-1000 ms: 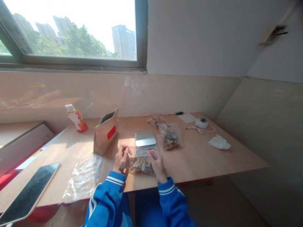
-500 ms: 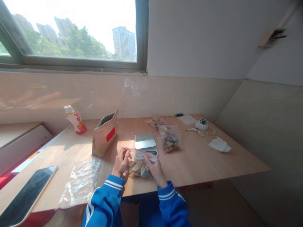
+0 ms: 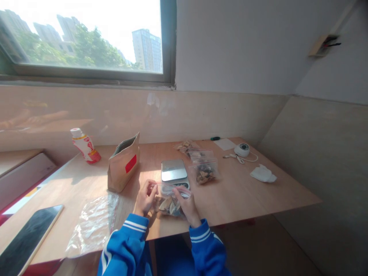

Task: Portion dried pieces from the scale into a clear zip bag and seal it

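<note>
Between my hands is a clear zip bag (image 3: 169, 206) with a red seal line, holding brown and pale dried slices. My left hand (image 3: 146, 197) pinches the left end of its top edge. Fingers of my right hand (image 3: 186, 203) are closed on the same edge farther right. Just behind the bag stands a small kitchen scale (image 3: 174, 170) with a bare metal plate; the bag partly covers its front panel. To the right of the scale lies another filled zip bag (image 3: 206, 174), with more such bags (image 3: 186, 147) behind it.
A brown paper bag (image 3: 123, 165) with its top open stands left of the scale. Farther left are a bottle (image 3: 85, 147), a phone (image 3: 31, 237) and flat clear plastic bags (image 3: 92, 226). At right are a white camera (image 3: 242, 150) with a cable, paper (image 3: 225, 144) and a crumpled tissue (image 3: 263, 174).
The whole view has shifted slightly, so things sit a little farther left. Both hands keep their hold on the zip bag's top edge, with the right fingers moved slightly along it.
</note>
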A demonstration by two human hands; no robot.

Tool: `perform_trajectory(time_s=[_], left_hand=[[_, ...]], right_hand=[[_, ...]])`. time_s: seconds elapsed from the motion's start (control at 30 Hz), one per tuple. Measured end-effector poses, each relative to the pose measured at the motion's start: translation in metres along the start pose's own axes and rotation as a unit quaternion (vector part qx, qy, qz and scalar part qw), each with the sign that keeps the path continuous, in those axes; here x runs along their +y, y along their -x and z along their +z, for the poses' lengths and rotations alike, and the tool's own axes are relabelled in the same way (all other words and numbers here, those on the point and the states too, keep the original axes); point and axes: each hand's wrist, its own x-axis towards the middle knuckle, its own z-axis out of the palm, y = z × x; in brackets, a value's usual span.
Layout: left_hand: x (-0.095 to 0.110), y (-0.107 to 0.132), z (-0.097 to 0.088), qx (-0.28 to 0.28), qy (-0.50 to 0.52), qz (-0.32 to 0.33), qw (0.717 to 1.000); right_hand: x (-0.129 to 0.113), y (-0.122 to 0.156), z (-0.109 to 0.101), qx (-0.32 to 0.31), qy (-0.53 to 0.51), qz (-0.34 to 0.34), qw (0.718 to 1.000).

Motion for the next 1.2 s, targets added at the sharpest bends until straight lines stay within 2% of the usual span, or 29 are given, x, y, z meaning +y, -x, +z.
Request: perform_trajectory(time_s=[0.13, 0.4, 0.67, 0.83, 1.03, 1.2], left_hand=[[-0.003, 0.000, -0.001, -0.007, -0.024, 0.001, 1.000], [-0.008, -0.001, -0.002, -0.006, -0.047, 0.006, 0.999], [-0.006, 0.002, 0.000, -0.007, -0.018, -0.009, 1.000], [0.003, 0.003, 0.002, -0.013, 0.019, -0.015, 1.000], [0.020, 0.005, 0.006, -0.006, 0.038, -0.022, 0.999], [0.017, 0.005, 0.008, -0.005, 0.076, -0.041, 0.996]], right_hand=[[-0.004, 0.000, 0.000, -0.013, 0.004, -0.015, 1.000], [-0.002, 0.000, 0.002, -0.016, 0.001, 0.018, 1.000], [0.011, -0.002, 0.000, -0.009, 0.005, 0.000, 1.000], [0.007, -0.001, -0.001, -0.008, 0.019, -0.026, 0.999], [-0.005, 0.002, 0.002, 0.040, 0.039, -0.062, 0.997], [-0.001, 0.001, 0.002, 0.049, 0.029, -0.055, 0.997]])
